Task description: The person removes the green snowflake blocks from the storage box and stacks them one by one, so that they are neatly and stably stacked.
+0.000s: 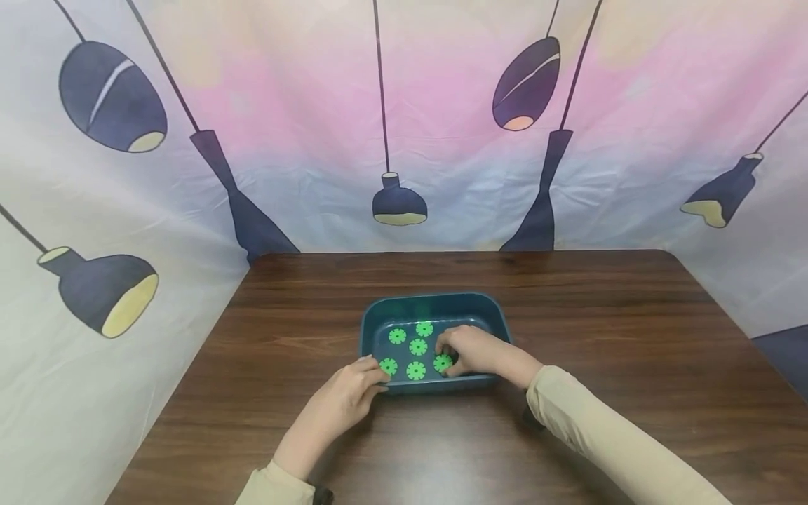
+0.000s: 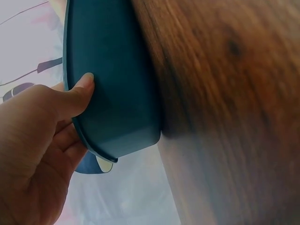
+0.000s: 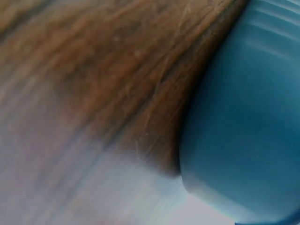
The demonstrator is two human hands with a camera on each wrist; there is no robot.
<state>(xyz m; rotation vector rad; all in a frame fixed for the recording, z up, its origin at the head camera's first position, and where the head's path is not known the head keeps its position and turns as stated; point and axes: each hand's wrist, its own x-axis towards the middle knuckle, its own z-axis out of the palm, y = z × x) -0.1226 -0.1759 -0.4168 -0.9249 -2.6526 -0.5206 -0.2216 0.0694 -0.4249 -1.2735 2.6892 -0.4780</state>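
A dark teal rectangular tub point(image 1: 463, 307) stands on the table, with several bright green notched discs point(image 1: 418, 346) lying flat on its floor. My left hand point(image 1: 350, 393) grips the tub's near left corner. In the left wrist view, the thumb of that hand point(image 2: 37, 126) presses on the outer wall of the tub point(image 2: 115, 84) and its fingers go over the rim. Reaching in over the right side, my right hand point(image 1: 476, 351) has curled fingers and thumb around one green notched disc point(image 1: 443, 362) near the front. The right wrist view shows only the tub's outside point(image 3: 243, 126) and tabletop.
The dark wood-grain table point(image 1: 600, 315) extends to both sides of the tub and in front of it. Behind and beside it hangs a pastel cloth point(image 1: 303, 126) printed with dark lamps.
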